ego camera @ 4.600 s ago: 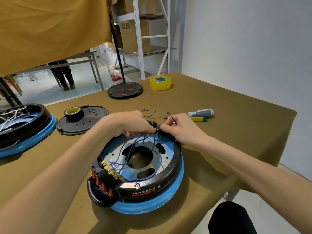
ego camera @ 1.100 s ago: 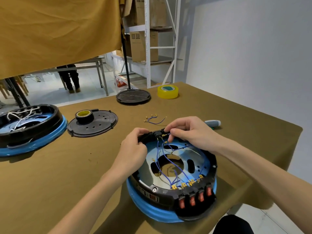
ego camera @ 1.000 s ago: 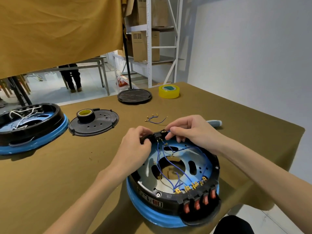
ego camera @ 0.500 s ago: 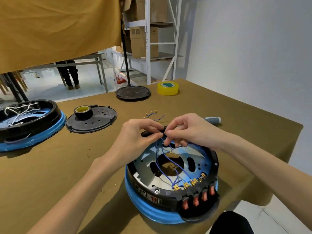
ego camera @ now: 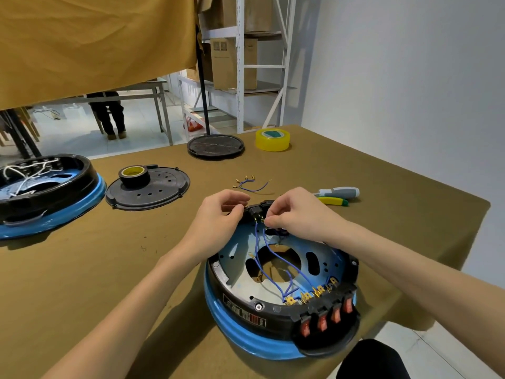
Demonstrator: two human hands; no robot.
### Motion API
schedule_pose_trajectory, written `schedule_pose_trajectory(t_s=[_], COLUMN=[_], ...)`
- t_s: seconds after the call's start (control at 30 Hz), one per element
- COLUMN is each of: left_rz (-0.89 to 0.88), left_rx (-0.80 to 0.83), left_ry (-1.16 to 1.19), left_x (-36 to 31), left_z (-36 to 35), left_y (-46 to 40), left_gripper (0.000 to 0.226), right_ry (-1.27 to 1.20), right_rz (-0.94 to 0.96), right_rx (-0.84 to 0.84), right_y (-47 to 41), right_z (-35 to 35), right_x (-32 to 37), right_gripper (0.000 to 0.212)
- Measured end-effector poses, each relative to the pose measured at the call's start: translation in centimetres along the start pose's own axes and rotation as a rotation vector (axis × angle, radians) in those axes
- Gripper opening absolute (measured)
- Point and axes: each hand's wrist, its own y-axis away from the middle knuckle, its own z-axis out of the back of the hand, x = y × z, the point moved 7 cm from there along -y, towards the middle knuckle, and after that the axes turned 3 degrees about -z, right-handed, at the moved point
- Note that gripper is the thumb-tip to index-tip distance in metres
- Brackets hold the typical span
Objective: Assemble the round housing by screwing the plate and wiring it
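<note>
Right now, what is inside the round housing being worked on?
Inside the round housing: a blue metal plate with cutouts, blue wires running to gold terminals beside the red switches. The left hand and right hand cover the far wire ends.

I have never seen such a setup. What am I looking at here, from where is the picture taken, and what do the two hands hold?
There is no machine, only a person at work. The camera sits on the person's head and looks forward and down, so you see both forearms.

On the table stands a round housing, black with a blue rim, with red switches at its near edge and blue wires running across its inside. The left hand steadies a small black connector at the far rim. The right hand pinches a wire end beside it; the exact contact is hidden by the fingers.

Farther away lie a spare wire bundle, a screwdriver, yellow tape, a black cover plate with a tape roll on it, and a second housing.
</note>
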Motion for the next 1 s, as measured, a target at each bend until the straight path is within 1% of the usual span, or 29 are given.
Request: schedule_pose_trajectory(t_s=[0.3,0.63,0.83,1.0], left_rz=[0.015,-0.008,-0.005,0.010], left_rx=[0.003,0.034,0.025,0.019], left_ry=[-0.014,-0.049,-0.062,-0.043], left_x=[0.4,0.0,0.1,0.4], left_z=[0.0,0.0,0.0,0.0], left_y=[-0.1,0.1,0.1,-0.1], left_gripper=[0.024,0.027,0.027,0.027], right_ry=[0.079,0.103,0.186,0.240], right_rz=[0.075,0.102,0.143,0.131], right_rx=[-0.145,-0.190,-0.219,-0.244], right_y=[0.4,0.7,0.7,0.7], right_z=[-0.6,-0.6,-1.1,-1.5], right_x=[0.5,0.9,1.3,1.5], right_gripper=[0.020,0.016,0.011,0.010])
